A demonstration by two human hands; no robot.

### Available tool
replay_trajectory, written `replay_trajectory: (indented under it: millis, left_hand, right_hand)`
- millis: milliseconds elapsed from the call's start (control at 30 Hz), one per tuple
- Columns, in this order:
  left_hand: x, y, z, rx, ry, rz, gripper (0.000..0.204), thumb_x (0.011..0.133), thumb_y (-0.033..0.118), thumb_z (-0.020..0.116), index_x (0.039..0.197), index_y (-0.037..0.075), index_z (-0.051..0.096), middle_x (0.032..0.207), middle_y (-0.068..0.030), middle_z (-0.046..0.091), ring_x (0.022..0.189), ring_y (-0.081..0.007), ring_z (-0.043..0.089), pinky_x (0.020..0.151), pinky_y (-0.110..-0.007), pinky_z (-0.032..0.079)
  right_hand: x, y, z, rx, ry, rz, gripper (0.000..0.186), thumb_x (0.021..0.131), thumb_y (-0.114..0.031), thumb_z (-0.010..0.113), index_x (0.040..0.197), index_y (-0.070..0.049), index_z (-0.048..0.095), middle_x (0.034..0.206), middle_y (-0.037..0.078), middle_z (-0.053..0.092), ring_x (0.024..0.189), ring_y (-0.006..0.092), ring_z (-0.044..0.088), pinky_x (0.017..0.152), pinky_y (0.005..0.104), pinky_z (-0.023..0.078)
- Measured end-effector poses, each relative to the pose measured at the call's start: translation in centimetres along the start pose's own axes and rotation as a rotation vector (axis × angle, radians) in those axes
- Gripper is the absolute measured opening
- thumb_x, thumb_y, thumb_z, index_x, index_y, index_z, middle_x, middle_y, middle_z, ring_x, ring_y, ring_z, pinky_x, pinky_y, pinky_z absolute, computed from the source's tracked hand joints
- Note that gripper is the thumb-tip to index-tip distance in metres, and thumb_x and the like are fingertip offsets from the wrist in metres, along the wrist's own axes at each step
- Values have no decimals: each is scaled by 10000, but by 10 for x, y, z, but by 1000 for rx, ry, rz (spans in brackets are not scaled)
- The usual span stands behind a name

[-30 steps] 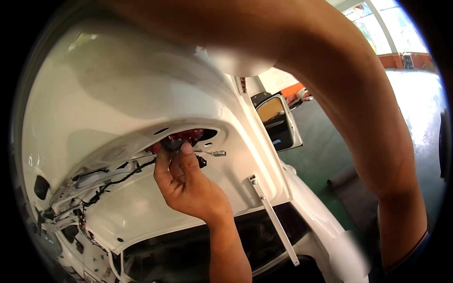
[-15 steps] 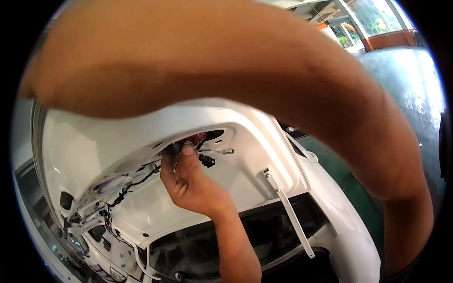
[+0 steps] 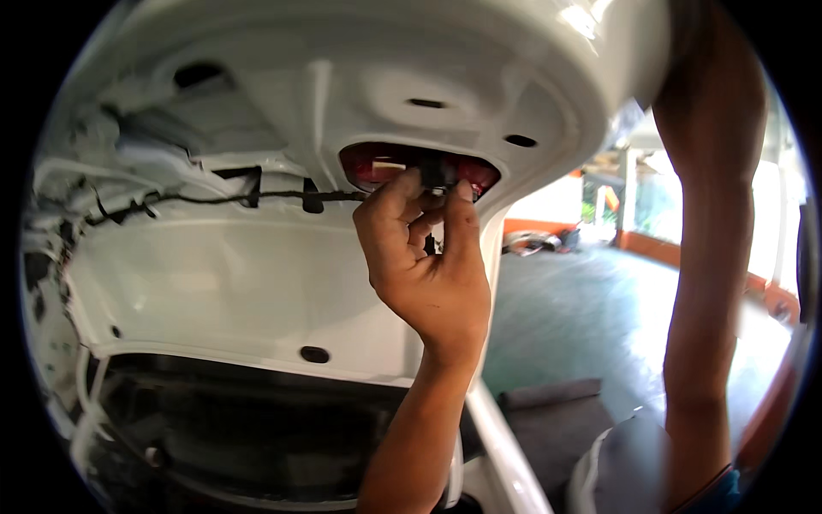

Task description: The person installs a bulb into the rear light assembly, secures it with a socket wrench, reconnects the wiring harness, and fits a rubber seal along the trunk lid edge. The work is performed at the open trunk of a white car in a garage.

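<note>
My left hand (image 3: 432, 257) reaches up to the oval opening in the underside of a raised white car boot lid (image 3: 214, 283). Its fingers and thumb close around a small black part (image 3: 435, 174) at the back of a red tail lamp (image 3: 368, 165); the fingers partly cover that part, and its exact kind does not show. A black wiring harness (image 3: 248, 195) runs along the lid from the left towards my wrist. On the right my right arm (image 3: 715, 240) stretches upward, and its hand is out of sight beyond the lid's outer edge.
Below the lid lies the dark rear window (image 3: 248, 428). To the right is a green-grey floor (image 3: 556, 300) with a dark mat (image 3: 556, 411) on it. Hoses or coiled items (image 3: 535, 242) lie by an orange low wall (image 3: 642, 247).
My view has shifted closer to the lamp opening. My right arm, which crossed the top of the view, now stands upright at the right. My left hand remains at the lamp.
</note>
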State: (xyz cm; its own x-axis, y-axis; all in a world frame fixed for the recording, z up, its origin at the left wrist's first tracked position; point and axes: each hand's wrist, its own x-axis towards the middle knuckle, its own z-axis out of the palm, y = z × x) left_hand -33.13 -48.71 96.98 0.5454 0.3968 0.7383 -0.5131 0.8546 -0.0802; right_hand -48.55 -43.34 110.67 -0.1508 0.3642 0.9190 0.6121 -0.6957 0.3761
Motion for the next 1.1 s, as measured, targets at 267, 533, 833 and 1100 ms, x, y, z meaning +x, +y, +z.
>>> replay_trajectory:
  millis: [267,533,833,1100]
  left_hand:
    - [-2,-4,1,-109,69,-90,488,881,-58,795,1283,-2,525,938,-68,676,841,-112,661,706,-253,543]
    - [-4,-4,3,-162,98,-105,471,858,-33,828,1211,-13,516,916,-104,703,785,-161,738,699,-283,617]
    - [-8,-5,3,-243,76,-233,438,894,68,823,1212,-6,531,1018,-184,741,909,-295,783,770,-369,639]
    - [-6,-4,4,-237,129,-157,348,885,40,814,1160,11,604,987,-171,691,851,-285,765,716,-365,621]
  right_hand:
    - [5,5,-18,-166,171,200,560,1097,-483,468,1452,-54,521,1337,148,619,1280,300,609,1116,466,495]
    - [6,-5,-16,-366,142,164,580,1099,-513,434,1483,-80,471,1418,143,550,1323,262,574,1071,445,546]
    - [1,-9,0,-212,173,198,896,721,-229,940,1476,-20,506,1334,174,637,1223,313,651,1021,411,531]
    - [5,-6,-12,-392,51,179,610,1031,-467,487,1507,-87,470,1405,139,589,1285,268,620,1060,441,566]
